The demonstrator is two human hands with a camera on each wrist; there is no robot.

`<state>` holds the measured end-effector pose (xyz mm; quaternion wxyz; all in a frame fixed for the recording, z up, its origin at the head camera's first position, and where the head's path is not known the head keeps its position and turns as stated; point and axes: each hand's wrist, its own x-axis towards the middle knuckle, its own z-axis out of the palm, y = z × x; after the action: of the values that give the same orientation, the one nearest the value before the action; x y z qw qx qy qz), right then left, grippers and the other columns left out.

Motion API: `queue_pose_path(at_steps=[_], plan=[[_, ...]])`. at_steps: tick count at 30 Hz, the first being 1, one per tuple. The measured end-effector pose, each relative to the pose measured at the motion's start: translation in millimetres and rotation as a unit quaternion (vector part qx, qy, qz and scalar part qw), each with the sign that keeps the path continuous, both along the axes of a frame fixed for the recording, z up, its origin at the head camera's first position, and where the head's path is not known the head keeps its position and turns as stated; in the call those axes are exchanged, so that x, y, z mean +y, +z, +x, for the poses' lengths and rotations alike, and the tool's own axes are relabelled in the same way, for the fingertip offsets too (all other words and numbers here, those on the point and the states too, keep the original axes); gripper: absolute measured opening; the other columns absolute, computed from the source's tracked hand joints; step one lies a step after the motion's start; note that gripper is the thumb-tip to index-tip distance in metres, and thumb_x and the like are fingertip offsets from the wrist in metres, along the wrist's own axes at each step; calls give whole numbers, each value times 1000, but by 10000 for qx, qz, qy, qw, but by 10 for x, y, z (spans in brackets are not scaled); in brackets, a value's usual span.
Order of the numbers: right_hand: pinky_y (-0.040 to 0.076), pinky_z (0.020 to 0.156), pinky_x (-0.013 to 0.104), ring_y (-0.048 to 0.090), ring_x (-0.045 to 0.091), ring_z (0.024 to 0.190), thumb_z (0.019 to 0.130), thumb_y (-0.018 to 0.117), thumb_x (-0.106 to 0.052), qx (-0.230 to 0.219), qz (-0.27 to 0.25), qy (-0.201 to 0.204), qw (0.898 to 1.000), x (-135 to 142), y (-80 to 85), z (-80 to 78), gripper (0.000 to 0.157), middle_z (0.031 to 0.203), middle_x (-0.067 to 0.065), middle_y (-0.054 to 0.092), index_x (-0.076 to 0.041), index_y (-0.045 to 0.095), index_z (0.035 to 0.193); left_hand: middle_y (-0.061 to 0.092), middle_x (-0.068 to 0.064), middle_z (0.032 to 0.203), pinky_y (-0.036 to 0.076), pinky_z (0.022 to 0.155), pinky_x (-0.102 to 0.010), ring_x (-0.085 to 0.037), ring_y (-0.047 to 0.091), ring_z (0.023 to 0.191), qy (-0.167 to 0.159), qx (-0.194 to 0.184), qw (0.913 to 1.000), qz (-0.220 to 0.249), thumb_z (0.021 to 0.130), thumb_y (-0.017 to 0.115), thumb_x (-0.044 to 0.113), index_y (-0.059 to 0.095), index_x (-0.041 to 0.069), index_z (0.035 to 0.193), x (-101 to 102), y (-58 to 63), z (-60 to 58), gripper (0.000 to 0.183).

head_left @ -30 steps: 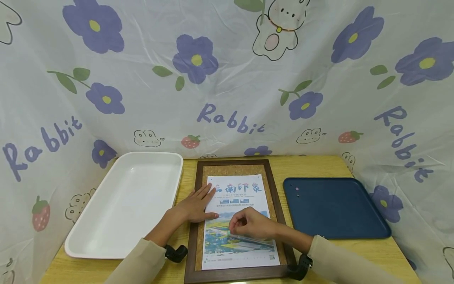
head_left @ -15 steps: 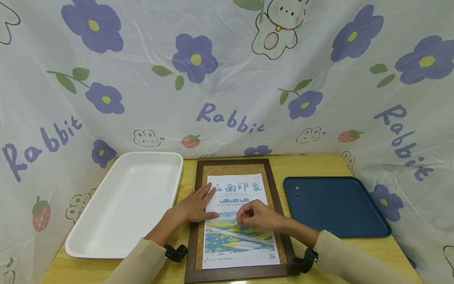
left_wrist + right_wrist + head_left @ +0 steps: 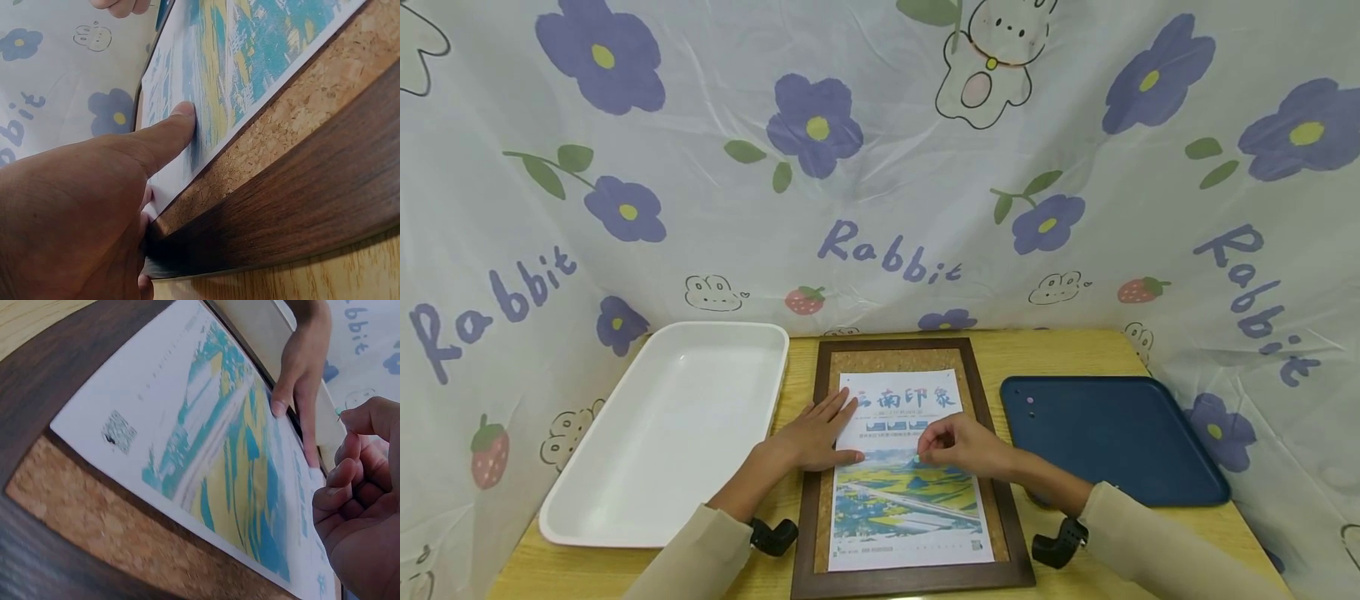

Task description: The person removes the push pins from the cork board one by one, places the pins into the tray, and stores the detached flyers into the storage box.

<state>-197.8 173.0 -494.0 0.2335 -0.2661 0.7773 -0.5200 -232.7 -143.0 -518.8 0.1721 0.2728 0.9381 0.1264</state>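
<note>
A printed poster with a colourful landscape lies on a cork board in a dark brown wooden frame. My left hand rests spread on the poster's left edge, thumb on the picture, as the left wrist view also shows. Over the poster's right half, my right hand pinches a small pushpin between thumb and index finger. The pin's thin point and greenish head just show in the right wrist view. Its other fingers are curled in. Tiny dark marks show at the poster's top corners.
To the left stands a large white tray. A dark blue tray sits at the right, with a few tiny pins near its upper left corner. All stand on a wooden table before a flower-patterned curtain.
My right hand has moved up and to the right over the poster, still pinching the pushpin. The left hand has stayed on the left edge.
</note>
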Motion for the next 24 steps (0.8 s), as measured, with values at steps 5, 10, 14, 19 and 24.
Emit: queue_pose_path(at_steps=[5, 10, 14, 19, 24], plan=[[54, 70, 32, 61, 26, 77, 101, 67, -7, 104, 30, -89, 9999, 97, 24, -38, 13, 96, 29, 71, 4, 75, 102, 4, -13, 178, 15, 128, -64, -34, 5, 165, 24, 32, 10000, 80, 100, 64, 60, 17, 10, 171, -18, -56, -22, 99], [54, 71, 32, 62, 26, 77, 101, 69, -6, 171, 96, -217, 9996, 187, 46, -68, 12, 96, 27, 72, 5, 75, 103, 4, -14, 178, 14, 128, -63, -34, 5, 165, 26, 49, 10000, 16, 100, 64, 59, 17, 10, 171, -12, -61, -22, 99], [52, 70, 30, 59, 20, 77, 102, 69, -6, 118, 172, -319, 9993, 255, 55, -93, 12, 97, 27, 72, 4, 75, 103, 5, -15, 178, 14, 129, -63, -34, 5, 165, 51, 8, 10000, 42, 100, 65, 58, 17, 9, 171, 2, -22, -2, 99], [47, 67, 28, 53, 13, 73, 102, 69, -8, 132, 222, -433, 9987, 352, 54, -119, 14, 93, 26, 69, 6, 74, 103, 5, -15, 178, 13, 129, -63, -35, 5, 165, 43, -46, 10000, 42, 101, 64, 57, 17, 8, 171, 19, 74, 44, 97], [48, 67, 28, 55, 16, 75, 102, 70, -10, 240, 310, -622, 9973, 449, 56, -126, 14, 90, 18, 68, 3, 74, 102, 8, -20, 177, 15, 128, -63, -38, 9, 164, 6, -139, 9999, 9, 102, 65, 53, 19, 4, 170, 39, 214, 90, 95]])
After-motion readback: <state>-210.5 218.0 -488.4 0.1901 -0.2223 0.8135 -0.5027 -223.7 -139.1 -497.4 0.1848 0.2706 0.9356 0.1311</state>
